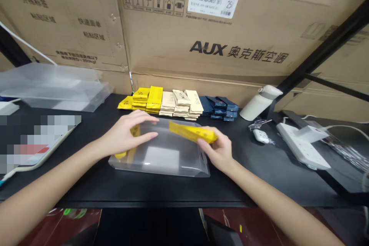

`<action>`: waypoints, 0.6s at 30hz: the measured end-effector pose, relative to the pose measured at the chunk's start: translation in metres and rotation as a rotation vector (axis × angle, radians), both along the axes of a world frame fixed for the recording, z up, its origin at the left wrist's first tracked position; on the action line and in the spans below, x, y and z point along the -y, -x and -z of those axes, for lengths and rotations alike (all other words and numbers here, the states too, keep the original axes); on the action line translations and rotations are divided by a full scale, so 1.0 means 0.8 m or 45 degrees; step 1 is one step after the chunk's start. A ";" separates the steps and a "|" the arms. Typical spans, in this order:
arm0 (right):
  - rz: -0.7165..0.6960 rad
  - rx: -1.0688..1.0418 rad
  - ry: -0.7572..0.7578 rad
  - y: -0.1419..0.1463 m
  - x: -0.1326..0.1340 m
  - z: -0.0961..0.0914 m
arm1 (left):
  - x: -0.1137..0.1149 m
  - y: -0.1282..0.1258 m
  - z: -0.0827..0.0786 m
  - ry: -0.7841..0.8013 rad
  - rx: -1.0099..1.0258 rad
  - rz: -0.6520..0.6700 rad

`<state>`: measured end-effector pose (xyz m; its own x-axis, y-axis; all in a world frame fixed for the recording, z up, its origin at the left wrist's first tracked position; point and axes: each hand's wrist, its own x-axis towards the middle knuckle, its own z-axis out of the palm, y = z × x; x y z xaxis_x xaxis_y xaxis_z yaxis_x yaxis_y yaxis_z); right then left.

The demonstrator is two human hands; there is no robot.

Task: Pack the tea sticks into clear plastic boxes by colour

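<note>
A clear plastic bag [129, 164] lies flat on the black table, with a cut-out handle at its right end. My right hand [219, 150] grips the right end of a yellow packet [187, 130], holding it tilted above the bag. Over the bag's left end is my left hand [123, 132], thumb and fingers apart, nothing between them. Below that hand another yellow packet [121, 155] shows at the bag's left end, partly covered. Behind the bag stand stacks of yellow packets [155, 96], cream packets [181, 102] and dark blue packets [221, 105].
More clear bags [57, 84] are piled at the left, behind a pixelated flat device [37, 146]. To the right are a white bottle [256, 103], a small white case [261, 136] and a power strip [302, 148] with cables. Large cardboard boxes [161, 54] wall off the back.
</note>
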<state>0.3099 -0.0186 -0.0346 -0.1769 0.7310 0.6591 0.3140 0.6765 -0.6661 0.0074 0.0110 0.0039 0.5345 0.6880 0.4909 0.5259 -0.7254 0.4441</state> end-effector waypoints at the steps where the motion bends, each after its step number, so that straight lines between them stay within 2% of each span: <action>1: 0.117 -0.119 0.071 -0.004 -0.003 0.001 | -0.006 0.006 0.002 -0.025 -0.030 -0.048; 4: 0.273 -0.389 0.337 -0.020 -0.020 -0.003 | -0.024 0.020 0.011 0.052 -0.101 -0.098; 7: 0.228 -0.561 0.681 -0.037 -0.041 -0.013 | -0.034 0.027 0.017 0.205 -0.106 -0.086; 10: 0.176 -0.630 1.009 -0.051 -0.057 -0.021 | -0.039 0.030 0.018 0.238 -0.109 -0.112; 14: 0.213 -0.479 1.081 -0.066 -0.065 -0.023 | -0.046 0.041 0.015 0.234 -0.133 -0.173; 18: 0.169 -0.230 1.169 -0.075 -0.064 -0.023 | -0.050 0.052 0.012 0.260 -0.152 -0.220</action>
<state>0.3702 0.0327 -0.0163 -0.0065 0.9846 -0.1747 0.1911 -0.1703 -0.9667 -0.0344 0.0512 -0.0054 0.4462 0.8521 0.2735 0.6913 -0.5223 0.4993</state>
